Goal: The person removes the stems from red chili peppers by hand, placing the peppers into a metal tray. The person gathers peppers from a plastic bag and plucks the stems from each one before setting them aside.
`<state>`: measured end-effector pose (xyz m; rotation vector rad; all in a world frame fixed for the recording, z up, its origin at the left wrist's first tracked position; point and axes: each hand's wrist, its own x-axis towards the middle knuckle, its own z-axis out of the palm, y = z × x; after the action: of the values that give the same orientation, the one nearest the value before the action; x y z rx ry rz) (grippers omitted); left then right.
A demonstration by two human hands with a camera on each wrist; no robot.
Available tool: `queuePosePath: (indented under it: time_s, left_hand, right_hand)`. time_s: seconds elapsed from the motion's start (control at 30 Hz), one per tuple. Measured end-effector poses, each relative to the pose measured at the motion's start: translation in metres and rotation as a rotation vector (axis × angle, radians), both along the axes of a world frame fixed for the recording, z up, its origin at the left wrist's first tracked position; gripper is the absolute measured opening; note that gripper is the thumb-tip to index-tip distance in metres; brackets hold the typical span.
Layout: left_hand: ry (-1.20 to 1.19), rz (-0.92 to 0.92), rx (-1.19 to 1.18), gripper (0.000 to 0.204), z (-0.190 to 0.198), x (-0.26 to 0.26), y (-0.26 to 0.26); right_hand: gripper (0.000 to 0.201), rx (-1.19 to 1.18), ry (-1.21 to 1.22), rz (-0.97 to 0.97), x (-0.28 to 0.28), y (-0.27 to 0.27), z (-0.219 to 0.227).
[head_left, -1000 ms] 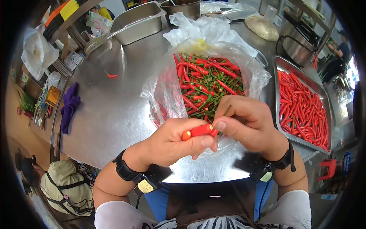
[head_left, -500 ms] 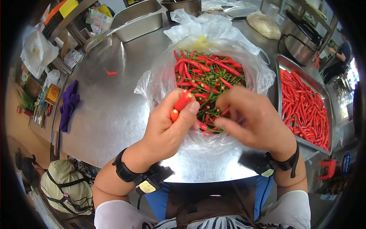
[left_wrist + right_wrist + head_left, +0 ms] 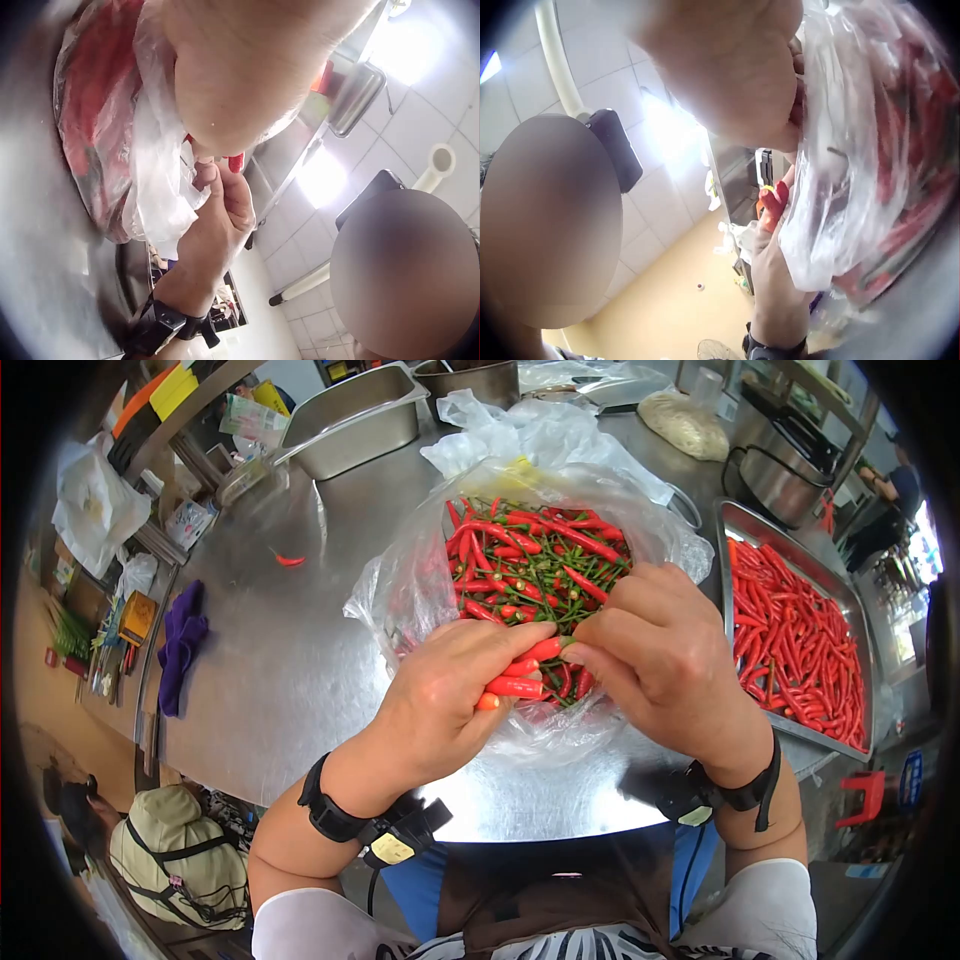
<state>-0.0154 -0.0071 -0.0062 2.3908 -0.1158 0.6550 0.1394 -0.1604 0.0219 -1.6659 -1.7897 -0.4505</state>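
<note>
Several red chilies (image 3: 515, 687) are gripped in my left hand (image 3: 425, 695), their cut-looking pale ends facing right. One more red chili (image 3: 543, 649) points from the left fingers toward my right hand (image 3: 675, 670), whose thumb and forefinger pinch its green stem end. Both hands are over the near side of a clear plastic bag (image 3: 385, 595) full of red chilies with green stems (image 3: 560, 560). In the right wrist view, red chili ends (image 3: 771, 206) stick up from the left hand (image 3: 780, 274). The left wrist view shows the right hand (image 3: 214, 225) beside the bag.
A metal tray (image 3: 727, 560) of stemless red chilies (image 3: 795, 640) lies at the right. One loose chili (image 3: 288, 560) and a purple cloth (image 3: 182, 645) lie on the left of the steel table (image 3: 270, 690). Behind stand a deep steel pan (image 3: 355, 440) and crumpled white plastic (image 3: 540, 445).
The right hand reached into the bag, and a stemmed chili is now between both hands. My left hand has turned back-up, showing another chili among those it holds.
</note>
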Motion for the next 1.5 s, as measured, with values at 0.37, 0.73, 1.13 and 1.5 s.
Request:
queuePosePath:
  time_s: [0.37,0.73,1.13,1.5]
  left_hand:
    - [-0.079,0.166,-0.311,0.022,-0.012,-0.002,-0.009]
    - [0.048,0.128,-0.242,0.018,0.002,-0.006,-0.01]
    - [-0.068,0.083,-0.273,0.026,-0.01,0.0,-0.006]
    - [0.113,0.104,-0.598,0.023,0.0,-0.006,-0.012]
  right_hand:
    - [0.013,0.111,0.037,-0.179,0.008,0.006,-0.006]
    - [0.019,-0.464,0.062,-0.209,0.007,-0.017,0.004]
    - [0.023,0.036,-0.013,-0.026,-0.003,0.007,-0.007]
    - [0.014,0.002,-0.149,-0.108,-0.012,0.003,-0.012]
